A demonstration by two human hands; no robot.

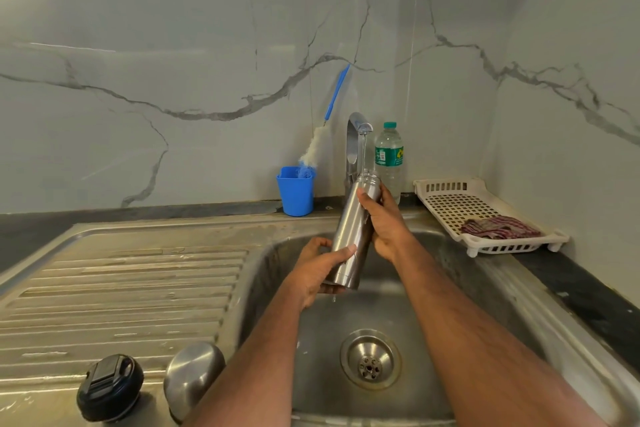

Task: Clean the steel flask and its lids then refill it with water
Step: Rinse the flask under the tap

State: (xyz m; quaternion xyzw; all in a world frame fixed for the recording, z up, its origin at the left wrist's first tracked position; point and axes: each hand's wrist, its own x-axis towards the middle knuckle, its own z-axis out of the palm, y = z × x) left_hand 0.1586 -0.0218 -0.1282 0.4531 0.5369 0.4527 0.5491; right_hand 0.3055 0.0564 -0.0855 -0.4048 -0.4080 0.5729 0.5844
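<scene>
Steel flask (349, 236) is over the sink (408, 315), tilted, open mouth up and leaning right toward the tap (356, 135). A thin stream of water runs from the spout down to the flask mouth; can't tell for sure whether it goes inside or runs down the neck. A drip hangs below the flask base.

Left hand (320, 272) grips the lower end of the flask, thumb across the front and fingers wrapped behind. Right hand (384, 222) grips the upper part just under the neck, thumb on the near side, fingers curled round the far side.

Both lids are off and sit on the ribbed drainboard (121, 295) at near left: black inner lid (110, 387) further left, steel cap (194, 376) just beside it, dome side up, close to the basin edge.

Behind the sink on the dark bench (588, 291): blue cup (296, 191) holding a bottle brush (320, 140) with a blue handle leaning on the marble wall; clear plastic water bottle (388, 156) with green cap right of the tap. Right of the basin a white slotted tray (446, 198) carries a folded red striped cloth (498, 227).
</scene>
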